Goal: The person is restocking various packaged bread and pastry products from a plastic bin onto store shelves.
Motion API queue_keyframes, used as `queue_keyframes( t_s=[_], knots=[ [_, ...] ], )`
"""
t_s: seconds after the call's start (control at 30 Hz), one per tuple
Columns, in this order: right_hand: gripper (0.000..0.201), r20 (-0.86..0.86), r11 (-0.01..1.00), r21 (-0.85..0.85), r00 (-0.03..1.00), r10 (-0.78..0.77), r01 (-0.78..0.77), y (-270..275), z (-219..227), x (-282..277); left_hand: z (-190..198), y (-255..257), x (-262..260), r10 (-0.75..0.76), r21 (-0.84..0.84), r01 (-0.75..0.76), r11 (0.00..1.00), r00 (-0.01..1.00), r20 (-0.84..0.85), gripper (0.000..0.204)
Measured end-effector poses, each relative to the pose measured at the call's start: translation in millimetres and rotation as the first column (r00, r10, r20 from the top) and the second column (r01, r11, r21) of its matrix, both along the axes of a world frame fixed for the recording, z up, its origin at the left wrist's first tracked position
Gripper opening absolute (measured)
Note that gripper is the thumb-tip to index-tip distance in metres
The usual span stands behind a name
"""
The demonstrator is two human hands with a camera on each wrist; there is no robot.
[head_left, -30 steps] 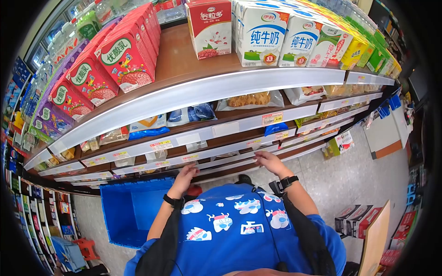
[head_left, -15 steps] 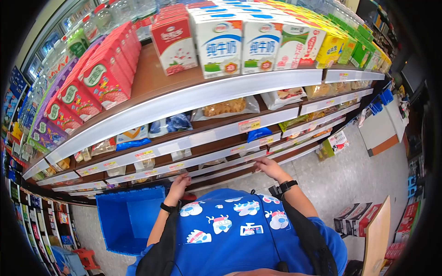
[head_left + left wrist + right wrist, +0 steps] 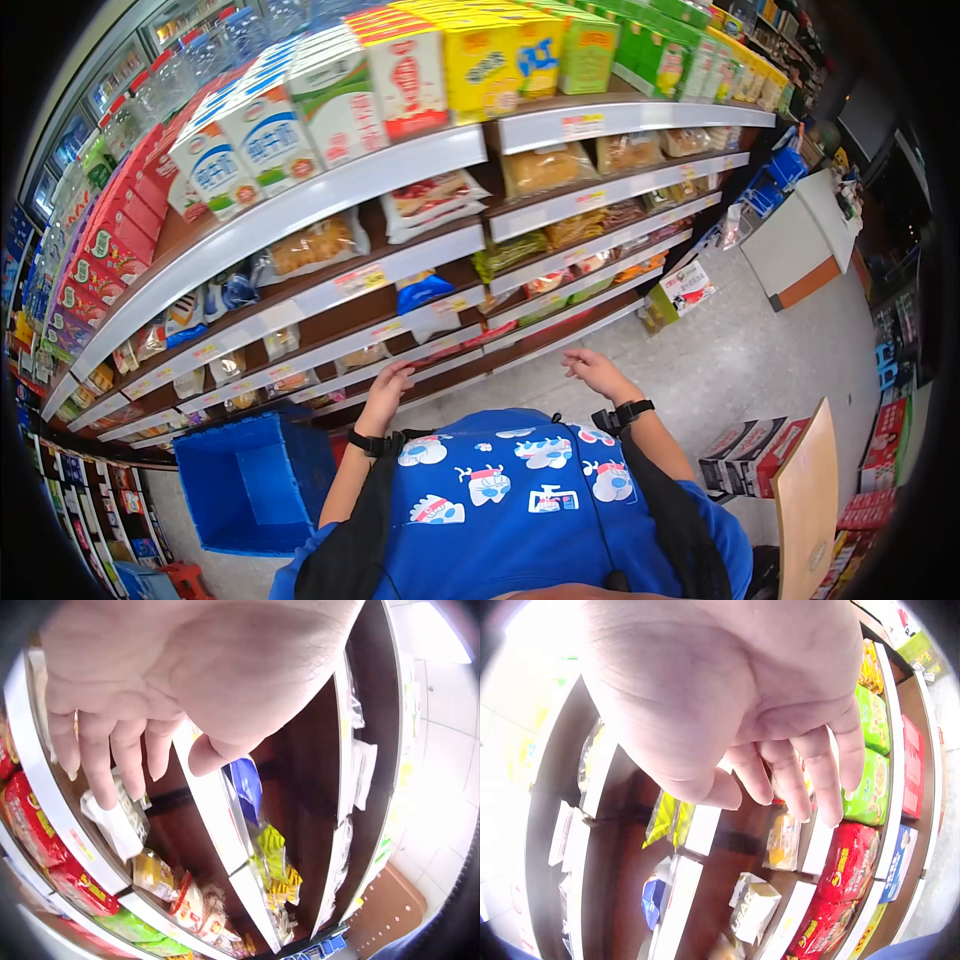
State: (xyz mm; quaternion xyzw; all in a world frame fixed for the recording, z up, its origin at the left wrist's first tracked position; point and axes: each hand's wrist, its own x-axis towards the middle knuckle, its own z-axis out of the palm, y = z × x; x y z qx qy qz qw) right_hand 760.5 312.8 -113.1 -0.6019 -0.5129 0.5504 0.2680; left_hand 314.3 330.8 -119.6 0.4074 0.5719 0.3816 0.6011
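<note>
Both hands are empty: the left hand (image 3: pixel 388 383) hangs with relaxed fingers (image 3: pixel 97 761) just before the lowest brown wooden shelf with its white price rail (image 3: pixel 440 362), and the right hand (image 3: pixel 592 370) spreads loose fingers (image 3: pixel 810 776) over the grey tiled floor (image 3: pixel 740 370). It looks like a pause between shelf items; a next reach would need one packet singled out. A blue plastic crate (image 3: pixel 250 480) stands to the left.

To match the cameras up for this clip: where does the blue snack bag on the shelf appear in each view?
Head: blue snack bag sits centre, on a middle shelf above the hands.
Left wrist: centre, just under the thumb.
Right wrist: lower left, behind a white shelf rail.
Shared landmark: the yellow-green packets next to it.
</note>
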Motion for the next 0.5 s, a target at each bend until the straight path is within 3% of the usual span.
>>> queue_keyframes(
  t_s=[0.27, 0.37, 0.5],
  knots=[
    [0.042, 0.060, 0.999, -0.019, 0.998, -0.031, 0.032, -54, -7, 124, -24, -18, 117, -0.112, -0.051, 0.111, 0.993, 0.993, -0.024, 0.041],
    [0.042, 0.058, 1.000, -0.003, 0.998, -0.024, 0.024, -74, -9, 155, -24, -20, 146, -0.115, -0.050, 0.117, 0.992, 0.993, 0.027, 0.040],
    [0.042, 0.052, 0.991, 0.004, 0.990, -0.134, 0.134, -93, -10, 182, -10, -14, 174, -0.141, -0.075, 0.141, 0.987, 0.990, 0.004, 0.040]
  ],
)
